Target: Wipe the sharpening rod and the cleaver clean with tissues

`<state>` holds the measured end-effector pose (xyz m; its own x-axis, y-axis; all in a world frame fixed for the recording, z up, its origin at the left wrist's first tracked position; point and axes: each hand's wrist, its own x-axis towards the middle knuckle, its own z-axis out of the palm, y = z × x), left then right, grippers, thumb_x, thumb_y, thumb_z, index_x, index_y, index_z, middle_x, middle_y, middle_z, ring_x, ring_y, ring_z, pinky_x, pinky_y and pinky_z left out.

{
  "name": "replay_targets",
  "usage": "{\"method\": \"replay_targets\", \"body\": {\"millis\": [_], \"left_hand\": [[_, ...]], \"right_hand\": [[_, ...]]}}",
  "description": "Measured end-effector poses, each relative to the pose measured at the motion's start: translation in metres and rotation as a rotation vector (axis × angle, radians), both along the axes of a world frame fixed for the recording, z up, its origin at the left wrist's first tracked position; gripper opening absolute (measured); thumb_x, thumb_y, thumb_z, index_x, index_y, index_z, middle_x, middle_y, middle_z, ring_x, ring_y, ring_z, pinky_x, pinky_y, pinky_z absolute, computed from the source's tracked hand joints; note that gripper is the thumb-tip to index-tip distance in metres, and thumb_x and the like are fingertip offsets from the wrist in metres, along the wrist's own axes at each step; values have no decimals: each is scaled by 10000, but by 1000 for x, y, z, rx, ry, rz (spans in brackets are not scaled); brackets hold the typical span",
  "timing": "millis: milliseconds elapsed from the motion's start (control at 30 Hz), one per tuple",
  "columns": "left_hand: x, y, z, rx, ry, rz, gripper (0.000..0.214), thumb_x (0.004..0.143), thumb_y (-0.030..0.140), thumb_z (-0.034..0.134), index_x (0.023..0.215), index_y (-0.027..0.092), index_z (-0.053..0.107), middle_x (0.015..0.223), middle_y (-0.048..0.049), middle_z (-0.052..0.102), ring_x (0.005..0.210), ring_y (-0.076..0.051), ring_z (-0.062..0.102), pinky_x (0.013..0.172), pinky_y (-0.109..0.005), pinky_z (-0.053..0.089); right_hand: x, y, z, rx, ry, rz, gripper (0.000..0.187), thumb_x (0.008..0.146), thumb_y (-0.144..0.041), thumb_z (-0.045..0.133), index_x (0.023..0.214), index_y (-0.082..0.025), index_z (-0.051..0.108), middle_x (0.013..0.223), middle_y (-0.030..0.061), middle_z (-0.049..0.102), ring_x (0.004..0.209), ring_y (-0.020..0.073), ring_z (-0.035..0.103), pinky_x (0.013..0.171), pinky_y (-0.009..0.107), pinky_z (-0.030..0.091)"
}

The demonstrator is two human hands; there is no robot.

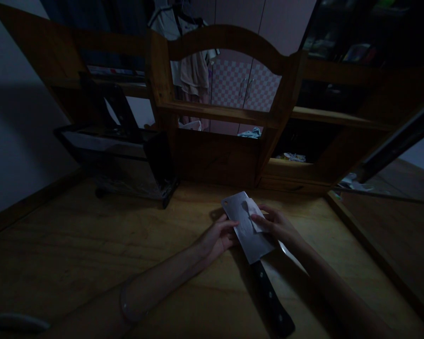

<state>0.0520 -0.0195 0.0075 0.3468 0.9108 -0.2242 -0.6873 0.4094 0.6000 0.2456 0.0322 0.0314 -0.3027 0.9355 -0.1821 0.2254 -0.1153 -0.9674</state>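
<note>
A cleaver lies flat on the wooden table, its wide steel blade [245, 226] pointing away from me and its black riveted handle [272, 301] pointing toward me. My left hand [217, 238] rests at the blade's left edge, fingertips touching the steel. My right hand [277, 226] presses a small white tissue [255, 215] onto the blade's right side with closed fingers.
The wooden table [92, 254] has a raised rim on the right [367, 245]. A wooden shelf unit [229, 117] stands at the back. A black knife rack [127, 155] sits at back left. The room is dim.
</note>
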Motion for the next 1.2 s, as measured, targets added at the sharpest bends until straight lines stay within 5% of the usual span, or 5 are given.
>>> {"method": "replay_targets", "body": {"millis": [333,500,700,933,1200], "left_hand": [[0,1,-5,-7,-17,12,334,772,122,641,1097,165,576,924,-74,652,707,-142,624,738,-320,522],[0,1,-6,19,-27,4,286,788,143,631,1069,159,580,888,-70,652,707,-148,627,714,-314,526],[1,-1,-3,-3,0,24,263,790,136,641,1050,150,604,815,-33,633,626,-110,591,666,-270,515],[5,-5,-2,53,19,60,292,808,174,681,1094,137,629,1017,-101,675,835,-171,644,811,-321,519],[7,-5,-8,60,1,108,318,862,289,657,1134,125,644,1173,-158,655,985,-230,646,939,-384,470]], "right_hand": [[3,6,-9,171,-28,43,364,797,-542,637,896,-197,701,716,33,633,622,180,553,535,284,414],[4,8,-14,197,-26,62,392,845,-537,583,1011,-199,693,756,18,628,641,169,539,570,280,412],[9,7,-15,419,-216,-138,384,899,-526,504,971,-189,676,727,18,631,640,181,543,559,271,382],[8,-3,4,604,-274,-262,361,950,-484,441,1009,-210,669,848,44,686,740,217,608,624,291,426],[-2,-11,2,725,-248,77,394,967,-407,462,1321,-279,576,1361,42,584,1240,298,544,1026,464,436]]}}
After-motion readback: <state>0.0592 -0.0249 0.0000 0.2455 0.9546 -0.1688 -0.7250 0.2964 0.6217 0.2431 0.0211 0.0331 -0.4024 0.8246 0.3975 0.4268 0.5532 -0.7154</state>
